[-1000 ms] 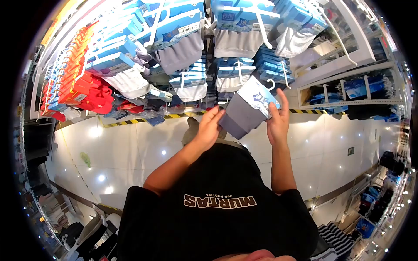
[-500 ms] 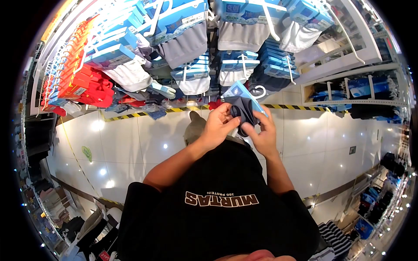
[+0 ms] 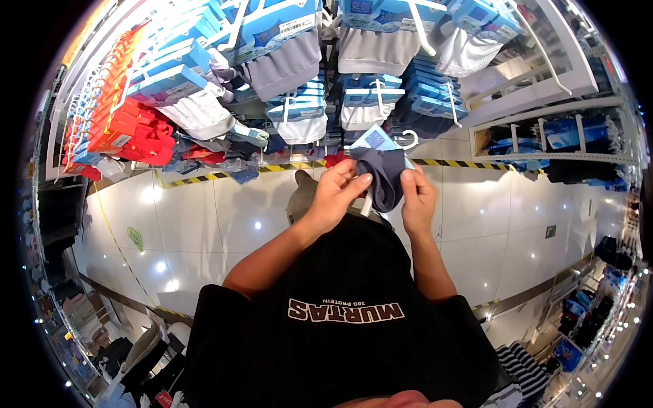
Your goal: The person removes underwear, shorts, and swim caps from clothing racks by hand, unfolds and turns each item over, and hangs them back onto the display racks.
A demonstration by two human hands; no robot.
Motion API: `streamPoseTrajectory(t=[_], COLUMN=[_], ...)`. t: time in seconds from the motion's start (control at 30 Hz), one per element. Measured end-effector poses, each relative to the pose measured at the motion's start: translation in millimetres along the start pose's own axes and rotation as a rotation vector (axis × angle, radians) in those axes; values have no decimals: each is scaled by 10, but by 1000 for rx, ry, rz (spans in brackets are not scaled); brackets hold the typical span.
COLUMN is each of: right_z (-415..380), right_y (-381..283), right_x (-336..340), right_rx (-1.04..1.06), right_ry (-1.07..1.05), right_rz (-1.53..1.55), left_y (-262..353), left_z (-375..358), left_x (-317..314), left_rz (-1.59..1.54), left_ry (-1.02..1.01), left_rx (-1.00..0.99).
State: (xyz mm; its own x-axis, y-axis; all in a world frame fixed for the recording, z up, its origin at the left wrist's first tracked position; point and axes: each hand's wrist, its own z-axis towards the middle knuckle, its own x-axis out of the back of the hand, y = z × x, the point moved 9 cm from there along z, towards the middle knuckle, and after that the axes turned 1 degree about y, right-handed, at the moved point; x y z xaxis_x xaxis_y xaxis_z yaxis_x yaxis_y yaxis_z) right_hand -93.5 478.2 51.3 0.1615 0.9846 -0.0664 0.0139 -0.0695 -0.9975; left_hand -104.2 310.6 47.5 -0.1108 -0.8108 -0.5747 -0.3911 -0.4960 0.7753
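Note:
In front of my chest, both hands hold a folded dark grey garment [image 3: 386, 178] that looks like underwear. Behind its top edge shows a light blue cardboard card [image 3: 373, 138], with a white plastic hook [image 3: 409, 139] sticking out to the right. My left hand [image 3: 337, 192] pinches the garment's left edge between thumb and fingers. At the right edge, my right hand [image 3: 418, 197] grips with its thumb in front and fingers mostly behind. The cloth bulges into a loop between the two hands.
Ahead, white display hooks [image 3: 422, 30] carry grey and white garments on blue cards [image 3: 275, 30]. Red packs [image 3: 139, 132] hang at the left, and a white-framed shelf [image 3: 554, 160] stands at the right. Yellow-black tape [image 3: 469, 165] crosses the tiled floor [image 3: 476, 211].
The garment has turned and been spread out, so more of its front shows over the blue card. My right thumb has moved from the cloth's middle to its right edge.

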Motion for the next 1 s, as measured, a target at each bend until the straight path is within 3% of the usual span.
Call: streamPoseTrajectory(t=[0.2, 0.4, 0.63, 0.87, 0.97, 1.0], right_z=[-25, 3, 72, 96, 204, 280], right_y=[-241, 0, 116, -184, -449, -514], right_x=[-300, -191, 19, -58, 94, 164], right_rx=[12, 9, -175, 63, 140, 206], right_ry=[-195, -124, 22, -60, 38, 16], right_rz=[-144, -242, 32, -81, -46, -113], left_y=[-34, -74, -61, -43, -169, -132], left_z=[19, 56, 45, 73, 85, 108], left_x=[-75, 55, 214, 235, 319, 308], left_rz=[103, 215, 125, 255, 300, 358], left_ry=[-61, 29, 153, 184, 169, 197], left_rx=[-14, -87, -64, -42, 2, -75])
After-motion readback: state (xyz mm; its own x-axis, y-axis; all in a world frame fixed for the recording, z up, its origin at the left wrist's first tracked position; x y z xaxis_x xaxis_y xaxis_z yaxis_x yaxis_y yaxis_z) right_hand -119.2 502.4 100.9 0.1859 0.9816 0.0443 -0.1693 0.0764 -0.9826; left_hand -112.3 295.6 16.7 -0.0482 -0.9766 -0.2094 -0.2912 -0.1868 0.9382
